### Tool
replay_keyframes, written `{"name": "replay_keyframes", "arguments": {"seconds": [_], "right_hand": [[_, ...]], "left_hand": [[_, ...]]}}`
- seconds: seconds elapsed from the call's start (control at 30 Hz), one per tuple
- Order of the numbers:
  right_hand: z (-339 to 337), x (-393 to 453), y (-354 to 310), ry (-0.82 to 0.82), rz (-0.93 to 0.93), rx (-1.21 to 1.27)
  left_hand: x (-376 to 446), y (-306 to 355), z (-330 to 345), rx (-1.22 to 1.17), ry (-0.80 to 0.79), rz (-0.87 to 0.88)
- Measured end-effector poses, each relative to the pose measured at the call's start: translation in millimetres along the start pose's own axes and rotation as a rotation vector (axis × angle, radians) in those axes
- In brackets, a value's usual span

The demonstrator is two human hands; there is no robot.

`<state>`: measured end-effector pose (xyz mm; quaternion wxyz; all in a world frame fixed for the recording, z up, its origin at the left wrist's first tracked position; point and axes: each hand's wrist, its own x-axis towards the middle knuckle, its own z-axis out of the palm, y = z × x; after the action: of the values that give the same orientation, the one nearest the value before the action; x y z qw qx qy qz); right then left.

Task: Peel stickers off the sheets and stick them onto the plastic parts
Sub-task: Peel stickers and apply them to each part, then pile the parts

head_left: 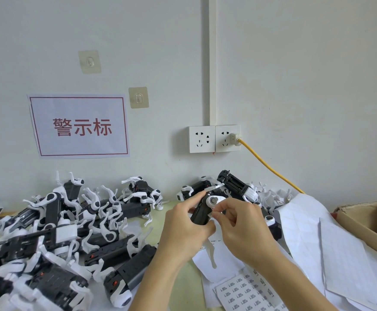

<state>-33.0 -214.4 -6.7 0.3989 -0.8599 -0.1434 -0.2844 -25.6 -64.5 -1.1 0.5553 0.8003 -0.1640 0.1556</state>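
My left hand (184, 223) grips a black and white plastic part (202, 213) and holds it up above the table. My right hand (239, 223) pinches a small sticker (211, 214) against the part's black side, just under its round white joint. A sticker sheet (246, 292) with rows of printed labels lies on the table below my right forearm. Used white backing sheets (306, 232) lie curled to the right.
A big heap of black and white plastic parts (55, 232) covers the left of the table, and more parts (234, 185) lie against the wall. A cardboard box (362, 221) stands at the right edge. A yellow cable (270, 169) runs from the wall socket (214, 139).
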Motion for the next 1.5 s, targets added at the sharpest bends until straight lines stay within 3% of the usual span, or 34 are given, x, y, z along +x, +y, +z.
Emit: {"name": "replay_keyframes", "arguments": {"seconds": [0.97, 1.5], "right_hand": [[0, -2, -8, 0.061, -0.039, -0.175], [-2, -2, -14, 0.145, 0.067, -0.182]], "left_hand": [[-3, 11, -2, -0.027, -0.004, 0.084], [-2, 9, 0, -0.013, 0.022, 0.061]]}}
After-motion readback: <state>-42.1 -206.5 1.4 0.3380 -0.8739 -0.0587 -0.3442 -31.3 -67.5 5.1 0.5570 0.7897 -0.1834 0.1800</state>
